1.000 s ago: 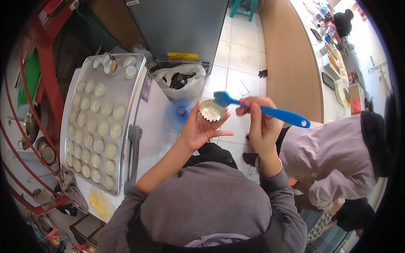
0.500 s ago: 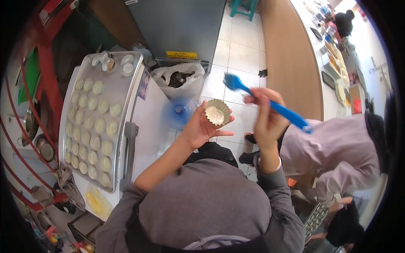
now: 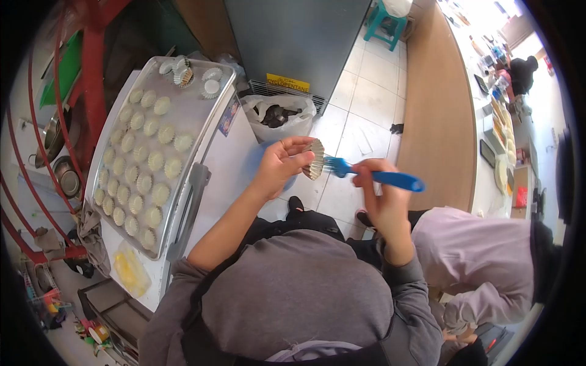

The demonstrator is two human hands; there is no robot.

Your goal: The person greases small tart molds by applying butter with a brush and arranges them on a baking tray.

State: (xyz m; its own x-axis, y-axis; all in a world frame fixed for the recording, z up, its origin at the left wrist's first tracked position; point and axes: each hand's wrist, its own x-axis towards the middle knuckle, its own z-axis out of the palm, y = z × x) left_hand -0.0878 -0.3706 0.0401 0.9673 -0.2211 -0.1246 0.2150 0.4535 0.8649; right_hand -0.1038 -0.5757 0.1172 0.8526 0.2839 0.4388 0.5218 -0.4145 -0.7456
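My left hand (image 3: 278,171) grips a small fluted metal tart mould (image 3: 315,160), turned so that it shows nearly edge-on. In my right hand (image 3: 388,201) is a blue pastry brush (image 3: 398,180), its bristle end pointing left at the mould's open side. Whether the bristles touch the metal inside is hard to see. Left of my hands, a metal baking tray (image 3: 190,143) lies on a white surface. Several pale, fluted, filled cups (image 3: 144,184) stand on it in rows, with fluted empty cups (image 3: 182,72) at its far end.
A white plastic bag (image 3: 305,116) with dark contents stands by a grey cabinet (image 3: 287,43). A yellow item in a plastic bag (image 3: 131,271) lies near the tray. To the right are a wooden counter (image 3: 442,116) and a person in a pink top (image 3: 476,256). Red railings (image 3: 91,73) rise left.
My left hand has turned the mould from facing up to edge-on. My right hand has lowered the brush, bringing its bristles to the mould. The view has shifted slightly.
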